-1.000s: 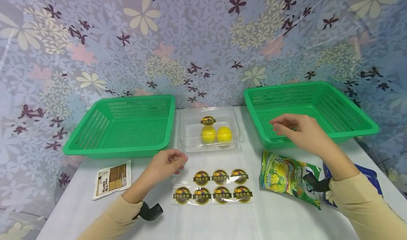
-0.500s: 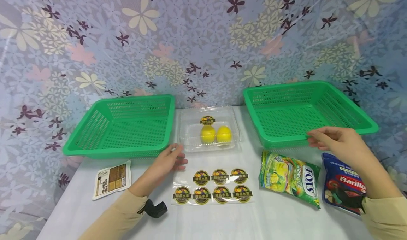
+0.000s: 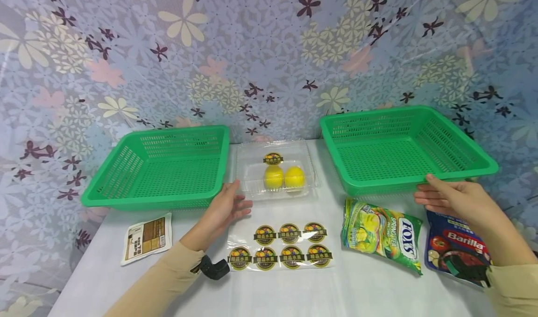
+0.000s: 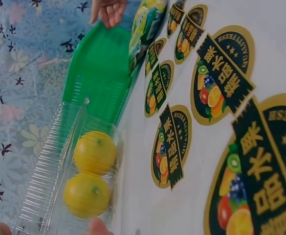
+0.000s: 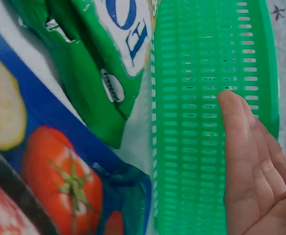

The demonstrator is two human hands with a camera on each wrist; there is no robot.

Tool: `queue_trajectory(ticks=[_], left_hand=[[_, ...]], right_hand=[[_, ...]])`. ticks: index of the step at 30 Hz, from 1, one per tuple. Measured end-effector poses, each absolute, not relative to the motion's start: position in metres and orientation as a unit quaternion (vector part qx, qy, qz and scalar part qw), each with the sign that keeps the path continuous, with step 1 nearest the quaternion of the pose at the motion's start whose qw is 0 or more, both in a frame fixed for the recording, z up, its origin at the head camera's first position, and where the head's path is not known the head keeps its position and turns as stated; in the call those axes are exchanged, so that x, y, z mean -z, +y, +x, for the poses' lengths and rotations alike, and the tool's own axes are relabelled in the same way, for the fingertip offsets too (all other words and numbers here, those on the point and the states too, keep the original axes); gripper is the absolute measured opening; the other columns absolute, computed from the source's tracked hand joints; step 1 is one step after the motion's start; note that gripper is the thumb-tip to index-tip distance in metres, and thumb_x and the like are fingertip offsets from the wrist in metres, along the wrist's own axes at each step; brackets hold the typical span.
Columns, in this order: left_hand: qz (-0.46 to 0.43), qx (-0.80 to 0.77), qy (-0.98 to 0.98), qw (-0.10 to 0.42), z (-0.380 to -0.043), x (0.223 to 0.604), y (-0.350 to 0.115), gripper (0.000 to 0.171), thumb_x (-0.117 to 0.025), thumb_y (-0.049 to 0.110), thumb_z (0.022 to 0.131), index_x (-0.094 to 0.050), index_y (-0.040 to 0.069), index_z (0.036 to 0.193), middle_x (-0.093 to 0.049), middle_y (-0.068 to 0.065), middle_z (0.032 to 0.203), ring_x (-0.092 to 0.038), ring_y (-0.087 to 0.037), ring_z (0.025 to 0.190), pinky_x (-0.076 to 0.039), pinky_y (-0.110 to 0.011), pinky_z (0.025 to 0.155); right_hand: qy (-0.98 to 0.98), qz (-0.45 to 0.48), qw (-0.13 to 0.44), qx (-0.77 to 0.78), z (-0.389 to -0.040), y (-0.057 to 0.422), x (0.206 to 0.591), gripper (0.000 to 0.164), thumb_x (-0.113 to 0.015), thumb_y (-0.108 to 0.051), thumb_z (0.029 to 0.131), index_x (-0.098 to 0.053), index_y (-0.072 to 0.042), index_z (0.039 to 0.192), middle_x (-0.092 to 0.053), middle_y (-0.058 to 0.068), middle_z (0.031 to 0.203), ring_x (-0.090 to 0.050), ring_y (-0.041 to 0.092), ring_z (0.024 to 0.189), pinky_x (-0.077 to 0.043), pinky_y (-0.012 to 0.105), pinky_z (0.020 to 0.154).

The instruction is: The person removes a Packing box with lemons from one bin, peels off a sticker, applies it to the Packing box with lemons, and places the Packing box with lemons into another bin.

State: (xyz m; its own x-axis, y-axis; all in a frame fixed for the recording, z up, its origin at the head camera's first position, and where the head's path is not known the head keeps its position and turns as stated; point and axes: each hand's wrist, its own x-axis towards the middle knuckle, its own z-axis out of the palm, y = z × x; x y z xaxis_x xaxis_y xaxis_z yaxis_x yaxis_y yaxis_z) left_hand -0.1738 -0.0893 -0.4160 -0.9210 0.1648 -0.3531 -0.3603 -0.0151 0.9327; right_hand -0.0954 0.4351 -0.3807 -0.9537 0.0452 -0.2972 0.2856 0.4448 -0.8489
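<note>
My left hand [image 3: 223,208] hovers beside the front right corner of the left green basket [image 3: 147,203], fingers loosely extended and holding nothing. Close to it is a clear plastic box [image 3: 253,179] with two yellow lemon-like fruits [image 4: 95,152] inside and a round fruit label [image 3: 272,158] on its lid. My right hand [image 3: 462,202] is at the front rim of the right green basket [image 3: 388,186]. Its fingers [image 5: 238,142] are straight in front of the slotted wall; whether they touch it I cannot tell. A sheet of round labels [image 3: 240,233] lies before the box.
A green FOX'S candy bag [image 3: 380,233] lies in front of the right basket. Right of it, partly under the right hand, is a blue Barilla pouch [image 3: 445,235]. A white and brown packet [image 3: 147,238] lies at left. A flowered cloth [image 3: 269,51] hangs behind.
My right hand has moved right and down from over the right basket to its front rim, its fingers straightening. My left hand has shifted slightly right, its fingers spreading from a loose curl.
</note>
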Motion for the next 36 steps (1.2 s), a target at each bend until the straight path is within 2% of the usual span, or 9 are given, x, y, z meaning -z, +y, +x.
queue_trajectory(ticks=[2,4,7,9,16,26,36], left_hand=[[-0.074,-0.711,0.674,0.186,-0.175,0.416,-0.088,0.066,-0.04,0.044,0.117,-0.021,0.0,0.163,-0.043,-0.033,0.144,-0.063,-0.047,0.13,-0.066,-0.039,0.098],[-0.074,-0.712,0.672,0.188,-0.175,0.416,-0.087,0.075,-0.04,0.046,0.116,-0.009,0.001,0.168,-0.041,-0.035,0.148,-0.06,-0.049,0.134,-0.065,-0.04,0.101],[-0.07,-0.71,0.675,0.189,-0.176,0.415,-0.087,0.084,-0.039,0.047,0.116,0.006,0.001,0.17,-0.037,-0.038,0.154,-0.057,-0.051,0.138,-0.063,-0.042,0.105],[-0.071,-0.709,0.676,0.188,-0.177,0.415,-0.086,0.084,-0.039,0.046,0.116,0.007,0.001,0.17,-0.035,-0.04,0.157,-0.056,-0.051,0.139,-0.062,-0.043,0.107],[-0.074,-0.704,0.683,0.181,-0.178,0.412,-0.081,0.07,-0.041,0.04,0.116,-0.016,0.0,0.167,-0.036,-0.039,0.155,-0.058,-0.052,0.136,-0.062,-0.044,0.108],[-0.084,-0.704,0.681,0.185,-0.177,0.408,-0.074,0.066,-0.04,0.033,0.115,-0.019,-0.003,0.167,-0.039,-0.037,0.151,-0.061,-0.05,0.128,-0.062,-0.041,0.106],[-0.068,-0.706,0.679,0.188,-0.175,0.4,-0.07,0.064,-0.042,0.032,0.115,-0.022,-0.001,0.166,-0.038,-0.034,0.149,-0.064,-0.042,0.116,-0.064,-0.039,0.104]], right_hand=[[0.825,0.096,0.131,0.542,-0.097,0.44,0.383,0.083,-0.039,-0.057,0.113,-0.041,0.015,0.155,-0.078,-0.024,0.104,-0.077,-0.004,0.097,-0.067,0.025,0.088],[0.806,0.093,0.141,0.568,-0.099,0.445,0.386,0.069,-0.038,-0.055,0.114,-0.057,0.002,0.147,-0.079,-0.021,0.106,-0.077,-0.002,0.099,-0.066,0.025,0.089],[0.78,0.09,0.15,0.601,-0.101,0.451,0.39,0.047,-0.038,-0.053,0.114,-0.073,-0.023,0.123,-0.081,-0.016,0.107,-0.078,0.001,0.1,-0.066,0.025,0.089],[0.766,0.09,0.154,0.617,-0.103,0.453,0.392,0.042,-0.039,-0.053,0.114,-0.075,-0.032,0.11,-0.082,-0.014,0.107,-0.079,0.002,0.1,-0.066,0.025,0.089],[0.735,0.083,0.156,0.655,-0.104,0.456,0.394,0.04,-0.041,-0.046,0.116,-0.078,-0.031,0.109,-0.083,-0.01,0.107,-0.079,0.005,0.102,-0.066,0.025,0.091],[0.73,0.074,0.157,0.661,-0.104,0.456,0.398,0.04,-0.04,-0.044,0.117,-0.078,-0.033,0.109,-0.082,-0.011,0.108,-0.079,0.004,0.102,-0.066,0.024,0.091],[0.736,0.064,0.163,0.655,-0.105,0.458,0.4,0.038,-0.038,-0.045,0.117,-0.074,-0.033,0.112,-0.081,-0.013,0.112,-0.078,0.003,0.104,-0.065,0.023,0.093]])
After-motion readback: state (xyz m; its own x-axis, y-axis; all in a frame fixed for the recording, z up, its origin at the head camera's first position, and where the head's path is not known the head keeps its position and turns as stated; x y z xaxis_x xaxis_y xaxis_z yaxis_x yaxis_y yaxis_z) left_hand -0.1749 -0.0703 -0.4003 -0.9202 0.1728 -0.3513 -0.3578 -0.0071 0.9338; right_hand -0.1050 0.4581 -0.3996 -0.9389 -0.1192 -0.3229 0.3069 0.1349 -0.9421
